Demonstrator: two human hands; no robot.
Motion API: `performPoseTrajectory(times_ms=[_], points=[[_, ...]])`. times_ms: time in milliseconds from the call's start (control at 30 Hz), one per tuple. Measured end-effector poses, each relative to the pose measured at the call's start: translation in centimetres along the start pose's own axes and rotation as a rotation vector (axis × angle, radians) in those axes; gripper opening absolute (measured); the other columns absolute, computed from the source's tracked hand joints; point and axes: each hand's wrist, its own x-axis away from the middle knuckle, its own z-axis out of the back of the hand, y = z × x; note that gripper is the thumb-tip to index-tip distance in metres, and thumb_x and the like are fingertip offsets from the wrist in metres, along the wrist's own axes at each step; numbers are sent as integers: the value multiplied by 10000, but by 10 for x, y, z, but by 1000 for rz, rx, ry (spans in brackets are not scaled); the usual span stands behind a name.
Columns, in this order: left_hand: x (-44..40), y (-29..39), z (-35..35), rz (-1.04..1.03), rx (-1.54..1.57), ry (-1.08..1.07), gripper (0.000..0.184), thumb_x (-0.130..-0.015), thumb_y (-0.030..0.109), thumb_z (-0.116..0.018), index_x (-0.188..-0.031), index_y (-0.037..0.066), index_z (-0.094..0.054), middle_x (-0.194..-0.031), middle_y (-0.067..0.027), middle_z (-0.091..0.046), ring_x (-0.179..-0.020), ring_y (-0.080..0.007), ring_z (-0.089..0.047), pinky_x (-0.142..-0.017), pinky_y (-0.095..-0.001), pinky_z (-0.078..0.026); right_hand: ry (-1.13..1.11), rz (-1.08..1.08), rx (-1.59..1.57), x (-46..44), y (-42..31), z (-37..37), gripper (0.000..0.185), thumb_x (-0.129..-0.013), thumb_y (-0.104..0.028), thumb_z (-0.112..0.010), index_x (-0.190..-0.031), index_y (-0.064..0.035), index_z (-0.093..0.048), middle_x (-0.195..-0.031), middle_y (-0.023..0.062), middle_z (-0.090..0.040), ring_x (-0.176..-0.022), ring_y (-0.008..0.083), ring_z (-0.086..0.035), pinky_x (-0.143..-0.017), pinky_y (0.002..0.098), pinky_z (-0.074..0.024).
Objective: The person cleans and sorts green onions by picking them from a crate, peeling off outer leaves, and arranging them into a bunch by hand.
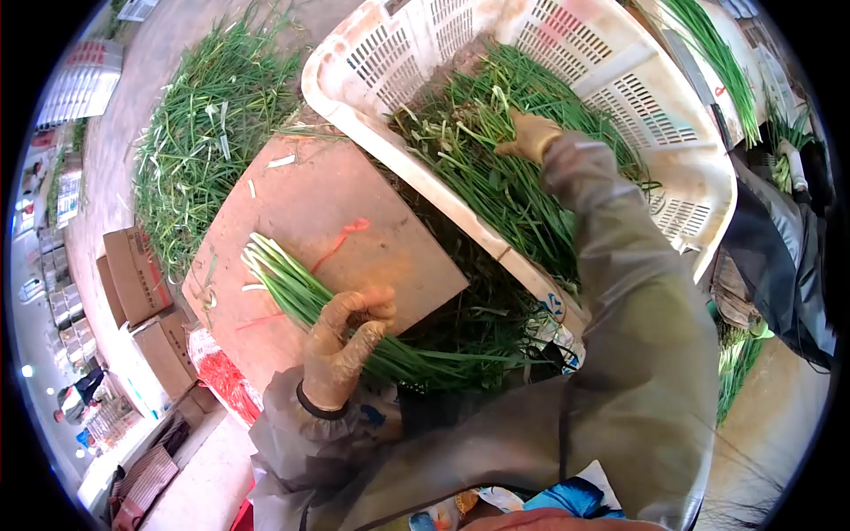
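Currently, on my remote feed: left hand point(343, 347) over the bunch of stalks point(297, 292), whose pale ends lie on the board point(407, 265) at left. Its thumb and forefinger are bent; lower fingers hidden, so I cannot tell whether they clench it. Right hand point(534, 139), far side, thumb and forefinger parted among loose stalks point(496, 177) in the crate point(691, 168). Good picking, I judge: few stalks, light pressure, pale ends level. Right fingertips partly buried; the bunch's leaf tips hard to trace.
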Motion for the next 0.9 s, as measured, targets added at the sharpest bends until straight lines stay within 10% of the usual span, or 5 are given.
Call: performPoseTrajectory(times_ms=[267,433,600,767,900], points=[[2,-1,0,72,-56,-64,403,-805,188,-627,-1122,-27,-500,-980,-87,-574,-903,-153,-538,-833,-275,-413,89,-164,-253,-79,-38,-41,1034,-625,-476,-718,-1374,-57,-141,-1291,228,-393,-1163,337,-430,-946,386,-369],[1,1,-2,20,-51,-105,299,-815,40,-575,-1101,-20,-514,-1017,-105,-568,-894,-154,-549,-820,-270,-430,-77,-127,-151,-90,-50,-41,502,-662,-358,-710,-973,26,-618,-975,187,-617,-916,335,-596,-765,385,-485],[6,0,-8,59,-101,-112,396,-812,170,-616,-1125,-35,-489,-994,-98,-567,-912,-164,-533,-836,-281,-413,-55,-129,-128,-87,-47,-61,498,-690,-279,-671,-1083,-4,-540,-989,179,-613,-942,337,-584,-788,390,-469],[10,-5,-11,32,-124,-128,373,-824,154,-599,-1130,-29,-487,-990,-85,-563,-917,-153,-531,-844,-270,-411,453,-221,-529,-30,-26,-22,516,-649,-361,-669,-1095,-141,-530,-952,174,-609,-894,362,-573,-779,366,-465],[10,-5,-15,-94,-167,-173,336,-839,135,-579,-1129,-15,-498,-970,-69,-560,-907,-138,-527,-831,-255,-416,873,105,-1101,32,26,17,411,-690,-152,-679,-1066,-55,-545,-910,60,-631,-830,175,-592,-745,278,-462]])
